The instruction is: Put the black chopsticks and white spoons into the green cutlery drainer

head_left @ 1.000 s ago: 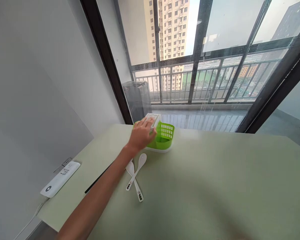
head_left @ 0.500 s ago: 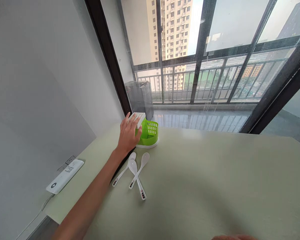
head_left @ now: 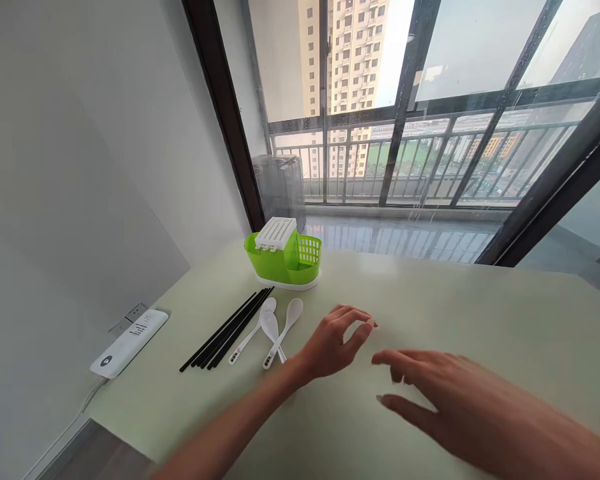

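Observation:
My left hand (head_left: 336, 340) hovers over the middle of the table, fingers curved and thumb apart, holding nothing. To its right my right hand (head_left: 430, 390) is raised with thumb and fingers spread, also with nothing in it. Left of my left hand lie three white spoons (head_left: 294, 312), two of them crossed; my left forearm covers part of one handle. Beside them is a bundle of black chopsticks (head_left: 235, 330). Behind these stands a green cutlery holder (head_left: 275, 263) with a white slotted top and a white base.
The pale green table (head_left: 430, 293) reaches to a window with dark frames. At the left, against the wall, lies a white power strip (head_left: 130, 341) with a cable. Behind the glass stands a grey boxy appliance (head_left: 280, 190).
My left hand has left the top of the cutlery holder and moved right and nearer. My right hand has come in from the bottom edge. The chopsticks are now uncovered.

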{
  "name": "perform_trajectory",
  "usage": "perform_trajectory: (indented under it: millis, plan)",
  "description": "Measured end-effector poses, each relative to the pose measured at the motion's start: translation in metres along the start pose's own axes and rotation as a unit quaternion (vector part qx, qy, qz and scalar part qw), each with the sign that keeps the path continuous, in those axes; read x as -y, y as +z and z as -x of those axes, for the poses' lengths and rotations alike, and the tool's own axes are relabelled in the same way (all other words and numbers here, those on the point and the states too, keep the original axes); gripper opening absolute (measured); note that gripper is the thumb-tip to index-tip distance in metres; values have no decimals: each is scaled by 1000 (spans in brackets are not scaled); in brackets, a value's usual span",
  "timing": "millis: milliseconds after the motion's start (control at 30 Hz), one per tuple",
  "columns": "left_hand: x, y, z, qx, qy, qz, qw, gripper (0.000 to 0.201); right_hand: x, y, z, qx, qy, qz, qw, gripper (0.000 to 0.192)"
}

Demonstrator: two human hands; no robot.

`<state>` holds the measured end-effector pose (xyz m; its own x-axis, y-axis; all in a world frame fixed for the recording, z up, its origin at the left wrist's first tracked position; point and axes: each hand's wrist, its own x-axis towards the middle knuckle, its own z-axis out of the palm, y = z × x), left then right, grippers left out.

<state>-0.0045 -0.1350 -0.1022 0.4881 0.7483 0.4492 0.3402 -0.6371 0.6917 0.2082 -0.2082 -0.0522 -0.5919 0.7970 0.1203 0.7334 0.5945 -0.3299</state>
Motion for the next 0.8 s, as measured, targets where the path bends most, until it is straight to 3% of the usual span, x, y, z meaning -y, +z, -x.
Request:
perform_trajectory:
  millis: [67,167,467,733,800]
  plan:
    - [7,10,6,4,-45,20,999,26,-19,12,-7,46,36,-31,998,26]
    - [13,23,14,5,-89,40,995,28,-46,27,-19,63,70,-55,994,31]
    - [8,44,31,15,-118,62,991,24,-84,59,-20,2,125,-104,987,33]
    - [-4,58,46,51,-84,45,994,16,-115,50,-15,0,153,-102,983,35]
    - [-3,58,47,53,-84,48,994,16,-121,45,-15,-35,166,-80,982,37]
